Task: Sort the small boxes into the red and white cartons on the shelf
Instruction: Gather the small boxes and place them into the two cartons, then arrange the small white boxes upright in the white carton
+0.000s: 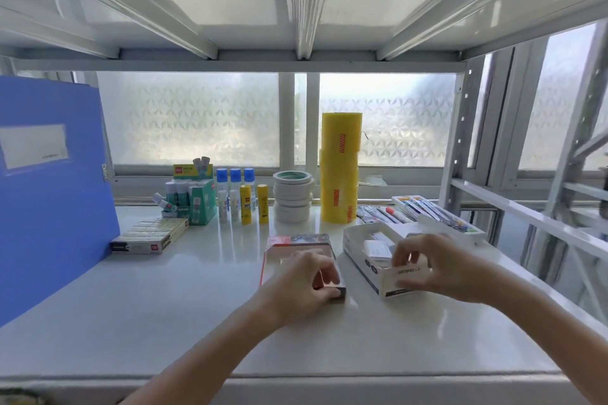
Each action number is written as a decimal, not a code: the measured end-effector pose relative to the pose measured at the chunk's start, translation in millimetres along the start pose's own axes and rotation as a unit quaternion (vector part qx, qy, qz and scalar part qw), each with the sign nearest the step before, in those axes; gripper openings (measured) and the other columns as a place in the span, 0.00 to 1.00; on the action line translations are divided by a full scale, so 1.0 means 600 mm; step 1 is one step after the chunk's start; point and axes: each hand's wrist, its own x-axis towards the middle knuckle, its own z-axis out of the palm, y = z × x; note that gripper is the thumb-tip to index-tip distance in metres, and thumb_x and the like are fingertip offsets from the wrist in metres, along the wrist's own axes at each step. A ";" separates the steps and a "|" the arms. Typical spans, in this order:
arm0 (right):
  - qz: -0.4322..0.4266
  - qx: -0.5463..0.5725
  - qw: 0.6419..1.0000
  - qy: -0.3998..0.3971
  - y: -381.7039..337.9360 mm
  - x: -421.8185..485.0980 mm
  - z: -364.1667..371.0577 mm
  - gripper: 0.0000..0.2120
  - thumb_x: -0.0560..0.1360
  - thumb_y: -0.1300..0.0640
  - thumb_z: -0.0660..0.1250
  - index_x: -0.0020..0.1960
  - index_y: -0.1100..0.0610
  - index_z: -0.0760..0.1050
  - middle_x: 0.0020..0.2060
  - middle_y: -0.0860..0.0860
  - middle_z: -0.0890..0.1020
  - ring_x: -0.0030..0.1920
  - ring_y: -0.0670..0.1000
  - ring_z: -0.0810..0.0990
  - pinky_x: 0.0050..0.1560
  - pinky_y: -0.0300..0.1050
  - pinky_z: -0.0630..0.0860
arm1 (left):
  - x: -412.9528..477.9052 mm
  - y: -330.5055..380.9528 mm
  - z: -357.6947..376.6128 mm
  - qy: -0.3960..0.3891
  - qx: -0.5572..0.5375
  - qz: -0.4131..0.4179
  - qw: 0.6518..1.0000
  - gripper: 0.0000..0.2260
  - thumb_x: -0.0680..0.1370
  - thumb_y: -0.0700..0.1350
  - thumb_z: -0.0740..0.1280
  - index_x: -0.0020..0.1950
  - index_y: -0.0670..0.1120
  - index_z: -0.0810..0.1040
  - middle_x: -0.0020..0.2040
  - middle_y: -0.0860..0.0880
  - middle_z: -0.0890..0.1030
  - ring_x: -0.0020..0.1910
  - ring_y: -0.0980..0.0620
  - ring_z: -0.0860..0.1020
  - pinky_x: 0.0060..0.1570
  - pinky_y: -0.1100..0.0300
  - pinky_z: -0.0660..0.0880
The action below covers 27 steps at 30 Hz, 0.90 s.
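You're working both cartons at once. Your left hand [304, 279] is pinching a small dark box [336, 293] at the red carton [297, 242]'s near end; right hand [437, 268] is gripping a white box [403, 278] w/ fingers closed, over the white carton [357, 248]. Be seating each flat, square to walls, before releasing.

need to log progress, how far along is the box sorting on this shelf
Done: the white carton already holds a few small white boxes. In hand: the left hand sets a small dark box at the red carton's near end, and the right hand grips a small box at the white carton's front. Left: the red carton looks mostly empty; no loose boxes show elsewhere.
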 end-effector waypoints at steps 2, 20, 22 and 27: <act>-0.004 0.013 0.999 0.038 0.019 -0.011 0.028 0.05 0.68 0.51 0.73 0.43 0.49 0.78 0.36 0.40 0.78 0.42 0.45 0.73 0.42 0.39 0.69 | -0.001 -0.004 0.005 0.034 -0.017 -0.020 0.999 0.03 0.71 0.44 0.74 0.43 0.47 0.84 0.39 0.53 0.81 0.40 0.54 0.80 0.44 0.57 0.79; -0.057 0.028 0.986 0.151 -0.059 0.023 0.106 0.03 0.72 0.51 0.71 0.43 0.50 0.80 0.41 0.43 0.82 0.42 0.43 0.68 0.40 0.41 0.69 | -0.035 -0.039 -0.035 0.049 -0.077 -0.068 0.994 0.04 0.71 0.44 0.76 0.44 0.47 0.86 0.42 0.50 0.82 0.42 0.56 0.81 0.43 0.68 0.78; -0.043 0.060 0.987 0.145 -0.057 0.022 0.082 0.04 0.71 0.50 0.72 0.43 0.50 0.81 0.37 0.42 0.82 0.37 0.43 0.73 0.38 0.39 0.71 | -0.026 -0.031 -0.045 0.062 -0.065 -0.054 0.995 0.06 0.72 0.47 0.75 0.46 0.47 0.85 0.43 0.51 0.81 0.43 0.55 0.81 0.44 0.67 0.78; -0.003 0.103 0.980 0.171 0.008 0.075 -0.009 0.06 0.71 0.60 0.72 0.47 0.54 0.84 0.40 0.48 0.86 0.34 0.43 0.78 0.37 0.35 0.73 | 0.058 -0.001 -0.063 0.052 -0.029 -0.007 0.998 0.13 0.74 0.46 0.72 0.57 0.45 0.80 0.52 0.49 0.81 0.49 0.57 0.77 0.50 0.65 0.74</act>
